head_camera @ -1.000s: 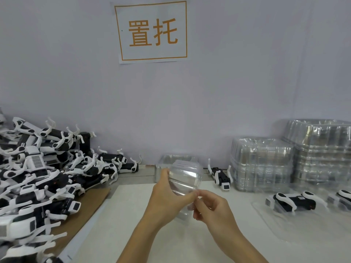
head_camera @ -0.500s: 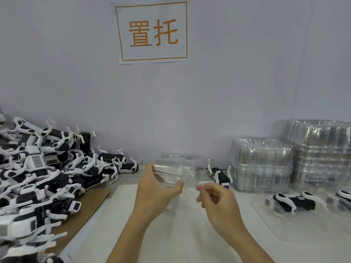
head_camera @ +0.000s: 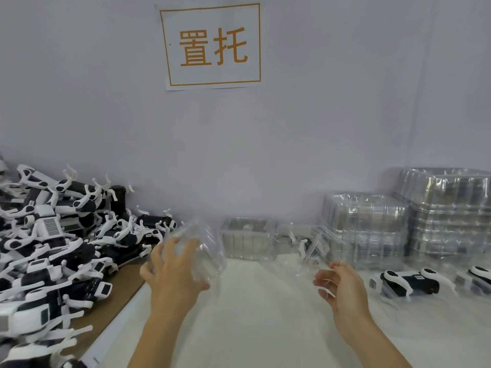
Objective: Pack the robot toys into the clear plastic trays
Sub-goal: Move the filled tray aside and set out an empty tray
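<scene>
My left hand (head_camera: 175, 269) grips a clear plastic tray (head_camera: 204, 251) held up above the white table (head_camera: 252, 328). My right hand (head_camera: 342, 285) pinches the edge of a second clear tray (head_camera: 305, 248), blurred and lifted to the right of the first. A big heap of black-and-white robot toys (head_camera: 53, 248) covers the left side. One robot toy (head_camera: 406, 281) lies in a tray at the right, with another one (head_camera: 478, 274) at the frame edge.
Two tall stacks of clear trays (head_camera: 364, 229) (head_camera: 451, 211) stand against the wall at the right. A small tray stack (head_camera: 247, 237) sits at the back middle. A brown cardboard sheet (head_camera: 117, 296) lies under the toy heap. A sign hangs on the wall.
My hands have pulled apart: one nested tray pair is now two, the left hand carrying one leftward, the right hand drawing the other to the right.
</scene>
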Motion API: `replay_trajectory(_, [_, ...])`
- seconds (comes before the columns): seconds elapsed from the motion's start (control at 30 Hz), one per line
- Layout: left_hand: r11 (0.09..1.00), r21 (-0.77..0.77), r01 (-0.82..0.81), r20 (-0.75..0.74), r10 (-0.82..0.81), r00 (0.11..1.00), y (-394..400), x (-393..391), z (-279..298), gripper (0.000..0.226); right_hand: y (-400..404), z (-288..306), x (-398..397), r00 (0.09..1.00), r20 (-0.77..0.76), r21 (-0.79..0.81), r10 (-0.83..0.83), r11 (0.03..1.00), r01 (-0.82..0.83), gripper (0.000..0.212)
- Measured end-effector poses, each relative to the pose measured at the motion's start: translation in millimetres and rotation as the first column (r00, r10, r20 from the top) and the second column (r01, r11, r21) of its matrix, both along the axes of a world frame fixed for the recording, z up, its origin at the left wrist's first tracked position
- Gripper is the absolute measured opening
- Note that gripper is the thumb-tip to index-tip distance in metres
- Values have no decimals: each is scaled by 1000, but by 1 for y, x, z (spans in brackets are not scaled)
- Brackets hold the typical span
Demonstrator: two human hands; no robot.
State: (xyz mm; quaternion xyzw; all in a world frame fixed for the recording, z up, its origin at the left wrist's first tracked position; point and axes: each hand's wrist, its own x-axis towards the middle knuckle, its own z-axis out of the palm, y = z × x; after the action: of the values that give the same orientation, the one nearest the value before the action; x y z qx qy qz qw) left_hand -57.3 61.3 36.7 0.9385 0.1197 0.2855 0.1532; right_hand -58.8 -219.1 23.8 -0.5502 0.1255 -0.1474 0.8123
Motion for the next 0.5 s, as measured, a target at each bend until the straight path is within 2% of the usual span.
replay_trajectory(0.07, [998,-20,-58,-57,57,997,-8,4,-11,98,-1,1,-1,1000,-7,4,-3,1000,3,21])
replay_trajectory(0.13, [991,-42,-131,-59,128,990,-13,6,-15,86,-1,0,0,1000,-12,0,-3,1000,3,21])
replay_trajectory(0.23, [977,-46,-206,103,210,972,-10,7,-17,56,-1,0,0,1000,-12,-1,2,1000,-2,21])
replay_trajectory(0.3, [983,-106,-147,171,164,972,-7,5,-15,27,-1,0,1,1000,-13,1,1,1000,-1,21])
replay_trajectory(0.33, [975,-191,-117,157,148,976,-7,6,-14,24,-1,0,1,1000,-13,4,0,1000,0,21])
replay_trajectory(0.4, [950,-311,-25,42,40,998,-7,9,-16,31,-1,0,1,1000,-10,10,2,1000,-2,21])
replay_trajectory(0.47, [917,-381,120,-36,-145,989,-7,11,-23,14,-1,-1,2,1000,-7,10,7,1000,-7,21])
replay_trajectory(0.5, [907,-386,165,-113,-224,968,-7,12,-27,15,-1,-2,2,1000,-5,7,11,1000,-11,21])
